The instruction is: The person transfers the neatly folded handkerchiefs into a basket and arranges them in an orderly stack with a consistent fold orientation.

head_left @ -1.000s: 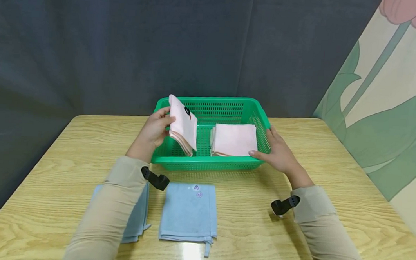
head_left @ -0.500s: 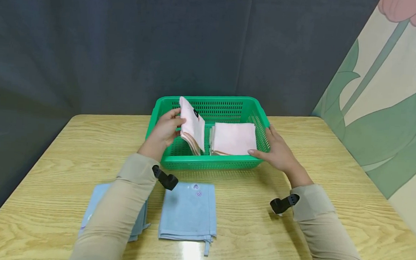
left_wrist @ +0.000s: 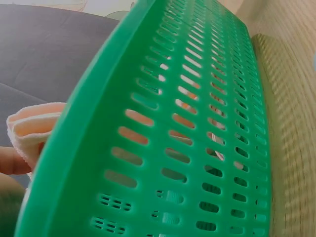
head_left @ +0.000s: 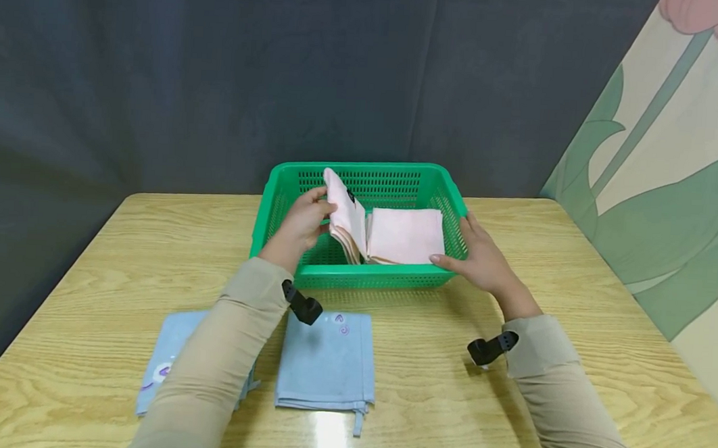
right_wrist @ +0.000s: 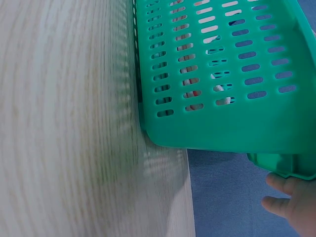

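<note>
In the head view, my left hand (head_left: 306,216) pinches a folded pale pink towel (head_left: 345,213) with a dark print, tilted on edge inside the green plastic basket (head_left: 356,272). Its lower right edge meets the left side of another folded pink towel (head_left: 408,235) lying at the basket's right; beneath that one, further layers show. My right hand (head_left: 484,259) grips the basket's front right corner, thumb over the front rim and fingers along the right end. The left wrist view shows the held towel (left_wrist: 37,123) above the basket rim, with most of the hand hidden.
Two folded light blue towels lie on the wooden table (head_left: 423,390) in front of the basket: one (head_left: 326,364) at the middle, one (head_left: 169,349) partly under my left forearm. A dark curtain (head_left: 342,81) hangs behind, and a painted wall (head_left: 671,200) stands at the right.
My left hand has moved right with the pink towel, bringing it from the basket's left end up to the other pink towel. My right hand stays at the corner.
</note>
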Action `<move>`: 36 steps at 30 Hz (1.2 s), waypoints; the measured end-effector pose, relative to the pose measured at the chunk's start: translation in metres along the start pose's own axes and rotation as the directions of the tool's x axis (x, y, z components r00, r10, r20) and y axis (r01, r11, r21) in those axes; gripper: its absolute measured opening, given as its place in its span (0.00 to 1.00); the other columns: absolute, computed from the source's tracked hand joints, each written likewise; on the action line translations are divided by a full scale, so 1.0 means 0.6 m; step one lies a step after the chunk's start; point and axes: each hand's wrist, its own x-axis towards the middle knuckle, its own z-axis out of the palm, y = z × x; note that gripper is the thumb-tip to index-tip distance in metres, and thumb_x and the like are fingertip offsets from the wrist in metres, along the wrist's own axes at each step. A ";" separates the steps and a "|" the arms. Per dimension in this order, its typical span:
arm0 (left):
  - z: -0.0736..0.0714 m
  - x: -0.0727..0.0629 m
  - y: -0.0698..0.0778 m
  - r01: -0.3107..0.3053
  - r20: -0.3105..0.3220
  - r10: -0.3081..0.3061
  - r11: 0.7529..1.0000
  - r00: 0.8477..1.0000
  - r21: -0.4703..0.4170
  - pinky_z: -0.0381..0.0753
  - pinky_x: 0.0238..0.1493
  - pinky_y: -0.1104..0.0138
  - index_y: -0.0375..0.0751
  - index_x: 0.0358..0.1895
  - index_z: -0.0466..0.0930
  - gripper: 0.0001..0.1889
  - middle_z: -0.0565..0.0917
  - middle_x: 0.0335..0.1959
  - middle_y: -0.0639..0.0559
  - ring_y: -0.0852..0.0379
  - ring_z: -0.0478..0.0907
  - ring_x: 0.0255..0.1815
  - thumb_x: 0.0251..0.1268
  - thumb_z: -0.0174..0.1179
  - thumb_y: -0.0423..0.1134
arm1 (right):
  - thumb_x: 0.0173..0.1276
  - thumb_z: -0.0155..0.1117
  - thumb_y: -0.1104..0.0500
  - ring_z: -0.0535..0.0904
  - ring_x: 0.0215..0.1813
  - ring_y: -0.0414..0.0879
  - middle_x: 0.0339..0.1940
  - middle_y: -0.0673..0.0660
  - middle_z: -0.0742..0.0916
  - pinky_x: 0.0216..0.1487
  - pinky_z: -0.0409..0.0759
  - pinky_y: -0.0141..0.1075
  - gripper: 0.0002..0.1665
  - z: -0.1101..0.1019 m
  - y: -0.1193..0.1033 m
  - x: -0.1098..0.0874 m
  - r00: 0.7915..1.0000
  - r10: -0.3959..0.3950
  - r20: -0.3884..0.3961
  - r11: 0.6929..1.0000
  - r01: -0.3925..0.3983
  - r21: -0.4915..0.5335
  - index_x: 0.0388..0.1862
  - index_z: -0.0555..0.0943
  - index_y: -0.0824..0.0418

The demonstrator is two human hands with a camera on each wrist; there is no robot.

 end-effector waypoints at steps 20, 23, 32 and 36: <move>-0.006 0.020 -0.015 0.086 0.000 -0.088 0.976 0.996 0.200 0.67 0.32 0.67 0.38 0.63 0.55 0.25 0.67 0.51 0.41 0.54 0.66 0.37 0.60 0.42 0.25 | 0.54 0.55 0.37 0.38 0.66 0.60 0.67 0.64 0.42 0.58 0.45 0.58 0.58 0.003 -0.003 0.000 1.000 -0.003 -0.012 1.000 0.003 0.002 0.66 0.38 0.70; -0.013 0.023 -0.016 0.102 -0.008 -0.103 0.966 0.995 0.236 0.66 0.31 0.66 0.38 0.63 0.56 0.26 0.67 0.51 0.41 0.54 0.66 0.36 0.60 0.42 0.24 | 0.55 0.55 0.37 0.38 0.66 0.60 0.67 0.65 0.42 0.58 0.45 0.58 0.58 0.003 -0.004 0.001 1.000 -0.005 -0.014 1.000 0.005 0.003 0.66 0.38 0.71; -0.041 0.017 -0.013 0.121 -0.051 -0.110 0.873 0.993 0.473 0.65 0.26 0.68 0.35 0.63 0.54 0.30 0.65 0.55 0.39 0.51 0.65 0.33 0.53 0.38 0.20 | 0.55 0.55 0.37 0.38 0.66 0.61 0.67 0.65 0.42 0.57 0.45 0.58 0.58 0.002 -0.006 0.001 1.000 -0.007 -0.018 1.000 0.007 0.000 0.66 0.39 0.70; -0.047 0.014 -0.013 0.104 -0.066 -0.080 0.747 0.995 0.656 0.68 0.33 0.65 0.33 0.63 0.55 0.27 0.62 0.58 0.39 0.48 0.65 0.45 0.55 0.36 0.22 | 0.54 0.56 0.37 0.38 0.66 0.61 0.67 0.64 0.42 0.57 0.45 0.58 0.58 0.004 -0.005 0.002 1.000 -0.005 -0.022 1.000 0.005 0.003 0.66 0.38 0.70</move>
